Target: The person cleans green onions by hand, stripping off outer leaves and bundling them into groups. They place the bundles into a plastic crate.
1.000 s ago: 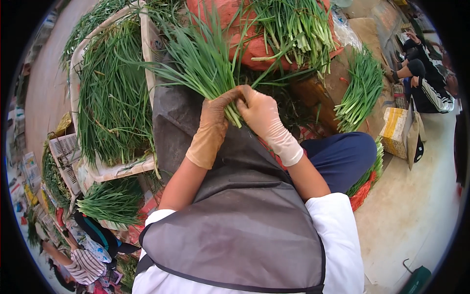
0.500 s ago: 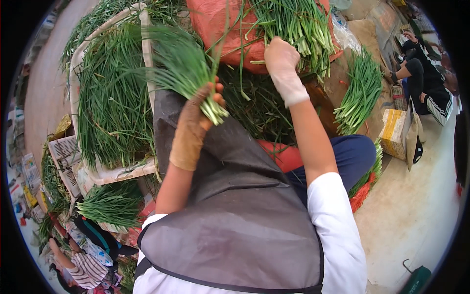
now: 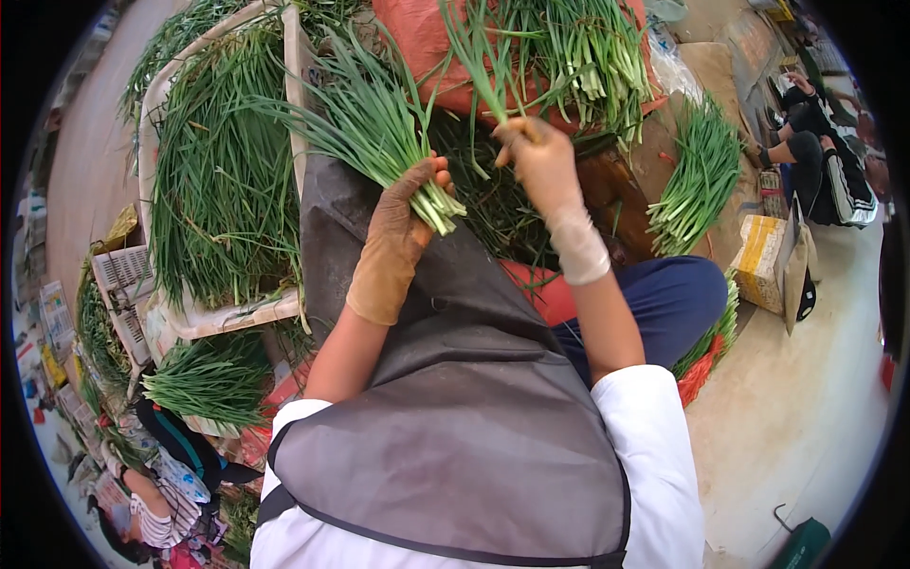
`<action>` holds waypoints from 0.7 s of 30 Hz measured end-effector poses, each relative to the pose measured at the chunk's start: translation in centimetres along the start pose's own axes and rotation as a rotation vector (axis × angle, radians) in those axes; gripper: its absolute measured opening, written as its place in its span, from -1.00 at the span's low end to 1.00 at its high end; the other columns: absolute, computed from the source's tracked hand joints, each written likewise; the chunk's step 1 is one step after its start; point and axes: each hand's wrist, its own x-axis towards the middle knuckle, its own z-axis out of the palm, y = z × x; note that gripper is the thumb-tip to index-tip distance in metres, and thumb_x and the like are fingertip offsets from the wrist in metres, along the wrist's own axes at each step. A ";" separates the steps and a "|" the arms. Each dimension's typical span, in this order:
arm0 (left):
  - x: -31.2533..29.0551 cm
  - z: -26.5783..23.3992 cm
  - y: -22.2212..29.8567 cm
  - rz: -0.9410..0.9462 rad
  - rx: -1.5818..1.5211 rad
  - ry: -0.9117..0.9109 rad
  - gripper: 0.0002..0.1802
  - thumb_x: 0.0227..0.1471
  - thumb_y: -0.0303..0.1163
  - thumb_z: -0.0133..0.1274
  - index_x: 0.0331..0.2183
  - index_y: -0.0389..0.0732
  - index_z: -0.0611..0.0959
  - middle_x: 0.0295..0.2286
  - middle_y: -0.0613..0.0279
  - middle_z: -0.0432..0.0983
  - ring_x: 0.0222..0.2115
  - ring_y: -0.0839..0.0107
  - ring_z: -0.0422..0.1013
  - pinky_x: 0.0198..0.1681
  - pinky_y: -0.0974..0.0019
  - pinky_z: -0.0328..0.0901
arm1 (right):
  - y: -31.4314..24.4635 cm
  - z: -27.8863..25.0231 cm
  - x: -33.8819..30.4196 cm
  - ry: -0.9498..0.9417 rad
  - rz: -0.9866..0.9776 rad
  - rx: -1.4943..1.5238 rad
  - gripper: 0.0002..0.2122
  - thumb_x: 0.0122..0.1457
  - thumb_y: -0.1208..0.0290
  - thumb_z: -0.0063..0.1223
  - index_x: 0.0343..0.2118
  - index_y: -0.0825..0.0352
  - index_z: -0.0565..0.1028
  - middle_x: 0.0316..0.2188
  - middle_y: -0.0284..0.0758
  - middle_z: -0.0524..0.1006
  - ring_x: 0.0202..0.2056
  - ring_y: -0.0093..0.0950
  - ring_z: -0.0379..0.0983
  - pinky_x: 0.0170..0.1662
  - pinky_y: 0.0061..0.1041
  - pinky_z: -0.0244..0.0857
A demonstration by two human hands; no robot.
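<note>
My left hand (image 3: pixel 406 207), in a soiled tan glove, is closed around a bunch of green chives (image 3: pixel 372 142). Their pale cut ends point down and right past my fingers, and the leaves fan out to the upper left. In my pale-gloved right hand (image 3: pixel 542 156), a few chive stalks (image 3: pixel 485 81) are pinched, leaves trailing upward. The two hands are a short way apart in front of my dark apron (image 3: pixel 455 446). Beyond my right hand, a pile of chives (image 3: pixel 597 52) rests on a red sack (image 3: pixel 417 38).
To the left stands a pale crate (image 3: pixel 294 85) heaped with chives. Another bundle (image 3: pixel 697 180) lies on the right, near a yellow-taped box (image 3: pixel 761 251). Loose leaves (image 3: pixel 493 209) lie below my hands. One person (image 3: pixel 825 142) sits at far right; another (image 3: pixel 161 507) is at lower left.
My right hand has come back from the pile toward me, drawing out a few chive stalks. My left hand, with its bunch, has shifted slightly right.
</note>
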 end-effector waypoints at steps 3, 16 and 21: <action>-0.2 1.9 -0.7 0.005 0.152 0.078 -0.71 -0.05 -0.49 0.12 -0.24 -0.38 0.51 -0.36 0.10 0.51 -0.37 0.33 0.47 -0.28 0.33 0.41 | -0.2 1.5 -4.4 -0.034 -0.027 0.002 -0.88 0.10 0.44 0.08 -0.35 0.37 0.51 -0.64 -0.45 0.45 -0.61 -0.75 0.27 -0.54 -0.73 0.14; 0.0 2.0 -2.9 0.291 0.355 0.138 -0.76 -0.21 -0.61 0.15 -0.36 -0.41 0.57 -0.42 0.09 0.55 -0.43 0.32 0.48 -0.34 0.35 0.38 | 3.6 3.8 -5.5 0.180 -0.132 0.232 -0.90 0.02 0.52 0.10 -0.51 0.43 0.46 -0.57 -0.39 0.43 -0.48 -0.64 0.33 -0.36 -0.63 0.22; 1.3 0.5 1.9 0.321 0.402 0.072 -0.73 -0.15 -0.49 0.16 -0.33 -0.43 0.59 -0.37 0.05 0.56 -0.36 0.34 0.48 -0.31 0.37 0.37 | 7.6 -2.1 -4.4 -0.213 -0.005 -0.728 -0.73 0.06 0.20 -0.02 -0.39 0.34 0.54 -0.43 -0.14 0.52 -0.31 -0.21 0.46 -0.26 -0.32 0.31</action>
